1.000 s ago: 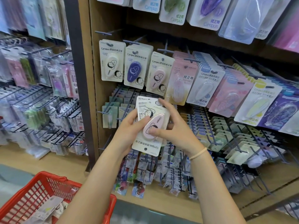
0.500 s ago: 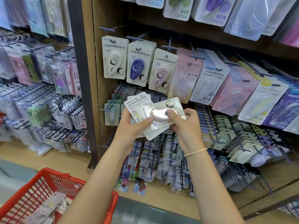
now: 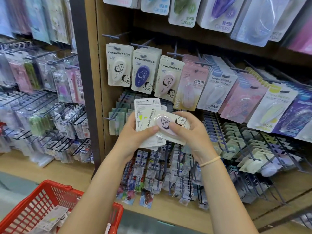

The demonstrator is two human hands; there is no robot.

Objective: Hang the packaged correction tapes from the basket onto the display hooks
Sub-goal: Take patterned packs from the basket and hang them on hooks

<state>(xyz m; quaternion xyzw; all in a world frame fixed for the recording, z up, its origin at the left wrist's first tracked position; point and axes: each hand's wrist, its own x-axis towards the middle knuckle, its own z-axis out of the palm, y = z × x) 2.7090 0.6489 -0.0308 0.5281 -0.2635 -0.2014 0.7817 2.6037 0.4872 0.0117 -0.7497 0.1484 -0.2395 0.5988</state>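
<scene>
Hands meet at the centre of the head view, in front of a wooden display wall. The left hand (image 3: 133, 137) grips a small stack of packaged correction tapes (image 3: 146, 115) from the left, thumb laid across the front card and fingers curled behind; the rearmost card stands upright with its printed back showing. The right hand (image 3: 190, 132) pinches the front package (image 3: 166, 127), a pink tape under a clear blister, thumb on the blister and fingers curled round the card's right end. This package lies sideways, its long axis roughly level.

Just above the hands, display hooks (image 3: 109, 36) jut from the wall. Three Campus packs hang in a row there: white (image 3: 119, 68), purple (image 3: 144, 73) and pink (image 3: 168, 78), with more pastel packs to their right. Smaller packets fill the racks below and at the left of the frame.

At the lower left, a red basket (image 3: 42, 196) holds at least one more carded package (image 3: 52, 218). A pale band (image 3: 210, 161) circles the right wrist.
</scene>
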